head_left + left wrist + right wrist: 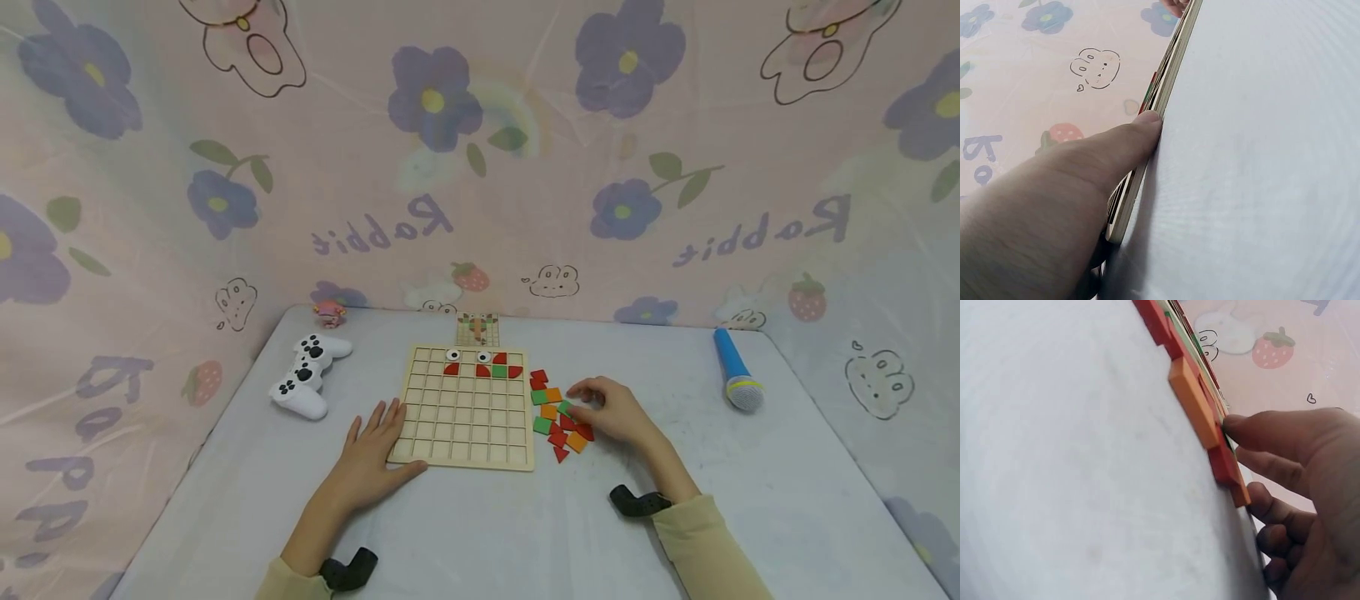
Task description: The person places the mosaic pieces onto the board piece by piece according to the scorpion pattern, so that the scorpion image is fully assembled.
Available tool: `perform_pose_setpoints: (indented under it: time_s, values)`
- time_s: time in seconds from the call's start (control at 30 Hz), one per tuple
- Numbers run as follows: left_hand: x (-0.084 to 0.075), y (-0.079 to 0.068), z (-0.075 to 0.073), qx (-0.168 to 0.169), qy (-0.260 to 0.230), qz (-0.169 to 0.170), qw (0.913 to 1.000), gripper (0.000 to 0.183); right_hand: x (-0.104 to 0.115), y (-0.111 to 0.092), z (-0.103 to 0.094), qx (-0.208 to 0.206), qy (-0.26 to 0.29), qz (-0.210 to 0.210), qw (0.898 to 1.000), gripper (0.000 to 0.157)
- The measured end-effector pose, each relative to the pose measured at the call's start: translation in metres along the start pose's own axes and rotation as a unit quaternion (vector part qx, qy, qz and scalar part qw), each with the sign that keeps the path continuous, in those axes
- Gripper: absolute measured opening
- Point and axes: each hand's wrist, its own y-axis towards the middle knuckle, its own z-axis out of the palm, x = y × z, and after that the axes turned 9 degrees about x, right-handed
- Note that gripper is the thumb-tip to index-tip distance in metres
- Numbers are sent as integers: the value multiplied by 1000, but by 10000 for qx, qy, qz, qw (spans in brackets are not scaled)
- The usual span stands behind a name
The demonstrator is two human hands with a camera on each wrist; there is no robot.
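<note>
The left hand spreads around the board's near-left corner, fingers at its left edge and thumb at its near edge, seemingly to steady the board mid-table. Loose tiles lie just beside its right edge, handy for the right hand, whose fingers curve over them, though I cannot tell whether they pinch one. The microphone lies well apart, leaving sideways room.

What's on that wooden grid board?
The wooden grid board holds two eye pieces, four red pieces and one green square. The left hand touches its left edge. Anything beneath these is hidden.
</note>
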Motion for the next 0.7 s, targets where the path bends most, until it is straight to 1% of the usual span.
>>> perform_pose_setpoints:
  time_s: [0.17, 0.43, 0.6, 0.7]
  values:
    - [2, 2, 1, 106, 4, -48, 9999, 106, 1, 0, 1, 40, -11, -35, 10000, 28]
    - [3, 3, 2, 85, 29, -19, 10000, 107, 3, 0, -1, 87, -90, -147, 9998, 27]
    - [4, 4, 3, 57, 42, 3, 10000, 106, 3, 0, -1, 44, -183, -75, 9998, 25]
    - [5, 4, 4, 69, 46, -22, 10000, 106, 6, 5, -1, -39, -172, -39, 9998, 25]
